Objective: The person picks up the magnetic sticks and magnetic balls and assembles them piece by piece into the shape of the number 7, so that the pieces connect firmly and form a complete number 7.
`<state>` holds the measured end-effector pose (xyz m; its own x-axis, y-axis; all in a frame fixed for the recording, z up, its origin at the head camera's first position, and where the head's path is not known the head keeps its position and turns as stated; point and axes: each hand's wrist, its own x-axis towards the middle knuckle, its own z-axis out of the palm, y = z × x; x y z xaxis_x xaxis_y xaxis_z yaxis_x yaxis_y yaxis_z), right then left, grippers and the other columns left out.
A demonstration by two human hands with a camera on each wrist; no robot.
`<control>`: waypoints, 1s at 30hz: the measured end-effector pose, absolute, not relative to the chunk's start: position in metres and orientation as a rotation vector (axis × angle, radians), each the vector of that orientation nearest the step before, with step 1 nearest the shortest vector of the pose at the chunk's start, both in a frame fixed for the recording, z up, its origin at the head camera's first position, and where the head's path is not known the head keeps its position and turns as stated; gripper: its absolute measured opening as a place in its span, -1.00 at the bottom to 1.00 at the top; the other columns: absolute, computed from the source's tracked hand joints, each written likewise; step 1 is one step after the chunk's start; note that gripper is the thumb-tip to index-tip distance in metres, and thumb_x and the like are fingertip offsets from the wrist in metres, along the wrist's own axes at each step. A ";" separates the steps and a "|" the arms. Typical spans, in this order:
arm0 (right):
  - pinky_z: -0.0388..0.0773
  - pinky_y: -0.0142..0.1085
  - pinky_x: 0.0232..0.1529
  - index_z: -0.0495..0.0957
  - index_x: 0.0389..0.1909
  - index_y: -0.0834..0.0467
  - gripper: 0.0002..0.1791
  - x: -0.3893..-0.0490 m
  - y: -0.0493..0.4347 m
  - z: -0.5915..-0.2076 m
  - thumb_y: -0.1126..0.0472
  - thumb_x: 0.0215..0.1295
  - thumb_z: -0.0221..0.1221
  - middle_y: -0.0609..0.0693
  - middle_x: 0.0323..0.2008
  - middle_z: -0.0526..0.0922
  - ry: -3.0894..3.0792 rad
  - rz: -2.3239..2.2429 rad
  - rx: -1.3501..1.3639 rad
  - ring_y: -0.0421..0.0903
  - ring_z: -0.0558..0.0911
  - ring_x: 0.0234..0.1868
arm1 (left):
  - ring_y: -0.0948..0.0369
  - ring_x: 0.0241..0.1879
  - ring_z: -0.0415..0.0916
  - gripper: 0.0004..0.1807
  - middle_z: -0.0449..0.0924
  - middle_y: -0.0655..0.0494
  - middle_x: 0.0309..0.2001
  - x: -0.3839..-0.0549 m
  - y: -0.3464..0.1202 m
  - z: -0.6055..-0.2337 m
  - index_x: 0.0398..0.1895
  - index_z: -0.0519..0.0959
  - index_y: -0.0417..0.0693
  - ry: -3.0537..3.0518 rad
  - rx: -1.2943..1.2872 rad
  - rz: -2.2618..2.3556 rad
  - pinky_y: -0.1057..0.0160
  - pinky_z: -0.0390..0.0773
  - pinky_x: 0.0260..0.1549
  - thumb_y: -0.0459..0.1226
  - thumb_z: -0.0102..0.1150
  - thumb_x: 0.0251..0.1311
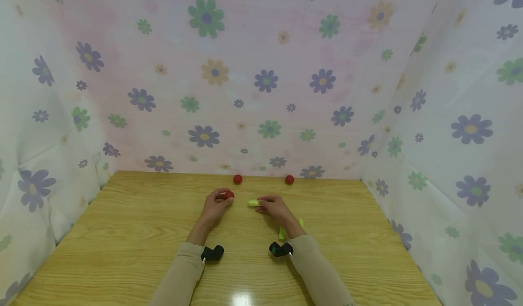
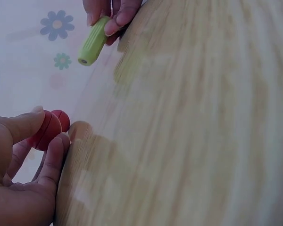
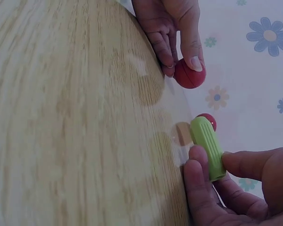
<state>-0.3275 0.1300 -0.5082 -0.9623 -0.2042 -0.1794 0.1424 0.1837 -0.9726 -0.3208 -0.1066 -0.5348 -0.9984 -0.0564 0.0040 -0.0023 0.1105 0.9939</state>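
Note:
My left hand (image 1: 214, 209) pinches a red ball (image 1: 230, 195) between thumb and fingers. A seam line runs round this ball (image 2: 48, 131) in the left wrist view. To the right, my right hand (image 1: 277, 209) holds a light green ribbed handle (image 3: 209, 147) between thumb and fingertips. It is a short tube whose end has a small dark hole in the left wrist view. The handle's free end points toward the left hand, with a gap between it and the ball. Both hands are close to the tabletop.
Two more red balls sit along the table's back edge, a left one (image 1: 238, 179) and a right one (image 1: 289, 179). Beside my right wrist lie two green pieces (image 1: 282, 233), partly hidden by the arm. Flower-patterned cloth walls (image 1: 265, 129) border the wooden table (image 1: 135, 224).

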 end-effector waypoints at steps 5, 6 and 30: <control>0.71 -0.28 -0.05 0.54 0.19 0.49 -0.66 -0.329 0.126 -0.510 0.36 0.59 0.04 0.34 0.01 0.69 2.157 -1.856 -0.098 -0.15 0.77 -0.20 | 0.08 -0.07 0.56 -0.58 0.56 -0.21 0.02 -0.321 -0.105 -0.536 0.26 0.56 -0.26 -2.314 0.043 -2.044 0.28 0.51 -0.12 -0.37 0.29 0.37; 0.71 -0.28 -0.05 0.53 0.20 0.49 -0.66 -0.330 0.125 -0.511 0.35 0.59 0.04 0.33 0.01 0.69 2.158 -1.849 -0.105 -0.15 0.77 -0.20 | 0.07 -0.07 0.55 -0.58 0.56 -0.21 0.02 -0.320 -0.105 -0.536 0.26 0.56 -0.26 -2.313 0.042 -2.049 0.28 0.51 -0.12 -0.37 0.29 0.37; 0.68 -0.26 0.07 0.51 0.26 0.46 -0.61 -0.342 0.107 -0.520 0.28 0.61 0.07 0.35 0.11 0.65 2.071 -1.964 -0.066 -0.13 0.75 -0.10 | 0.02 -0.01 0.54 -0.59 0.56 -0.22 0.05 -0.322 -0.101 -0.535 0.29 0.54 -0.22 -2.372 0.057 -1.994 0.17 0.54 -0.04 -0.30 0.25 0.43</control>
<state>-0.3422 0.1074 -0.5201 -0.9581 -0.2277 -0.1739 0.1615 0.0719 -0.9842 -0.3215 -0.1015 -0.5354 -0.9984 -0.0551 0.0084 -0.0012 0.1719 0.9851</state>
